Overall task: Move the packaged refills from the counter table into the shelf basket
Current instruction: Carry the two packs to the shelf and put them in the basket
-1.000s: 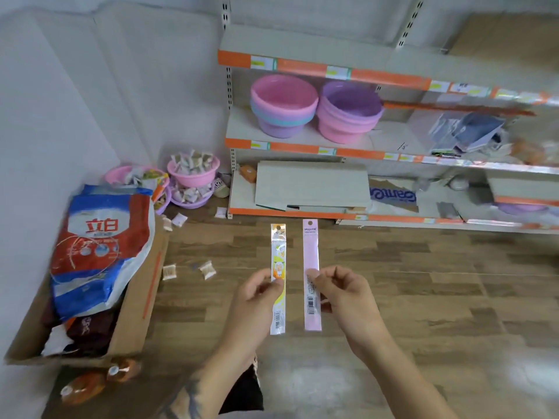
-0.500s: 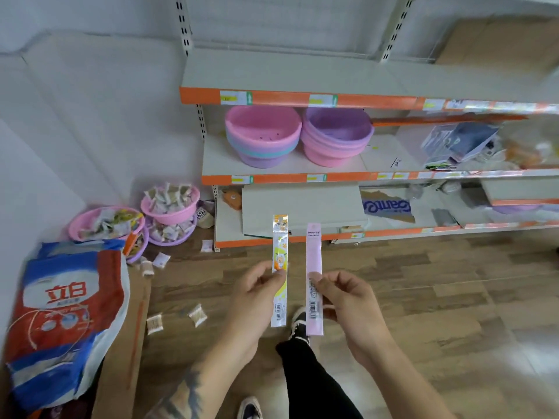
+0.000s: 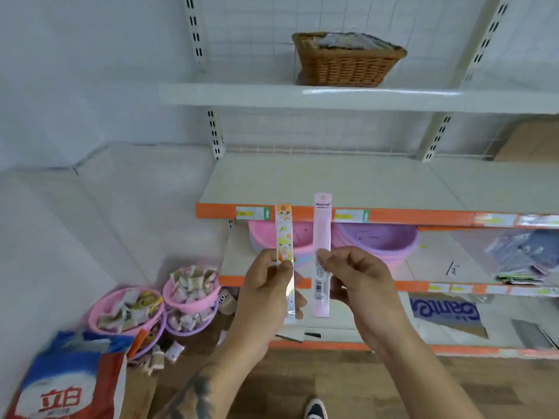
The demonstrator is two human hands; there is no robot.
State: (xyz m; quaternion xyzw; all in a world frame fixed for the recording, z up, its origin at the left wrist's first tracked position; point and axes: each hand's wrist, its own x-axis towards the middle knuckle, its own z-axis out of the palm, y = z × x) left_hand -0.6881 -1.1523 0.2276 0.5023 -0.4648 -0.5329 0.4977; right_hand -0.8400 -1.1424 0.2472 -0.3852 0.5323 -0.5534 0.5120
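Note:
My left hand [image 3: 266, 293] pinches a narrow clear refill pack with orange cartoon print [image 3: 284, 234], held upright. Beside it my right hand [image 3: 360, 282] pinches a long pink refill pack [image 3: 321, 231], also upright. Both packs stand in front of the orange-edged middle shelf. A brown wicker basket [image 3: 344, 66] sits on the white top shelf, above and slightly right of the hands; packets show inside it.
Pink [image 3: 299, 243] and purple [image 3: 378, 243] basins sit on the shelf behind the packs. Pink bowls of small packets [image 3: 190, 288] stand on the floor at left, next to a red and blue bag [image 3: 69, 385]. A cardboard sheet [image 3: 444, 313] lies on the lowest shelf.
The view has risen, bringing the top shelf and wicker basket into sight. Both hands have lifted the two packs from floor level up to the middle shelf's edge.

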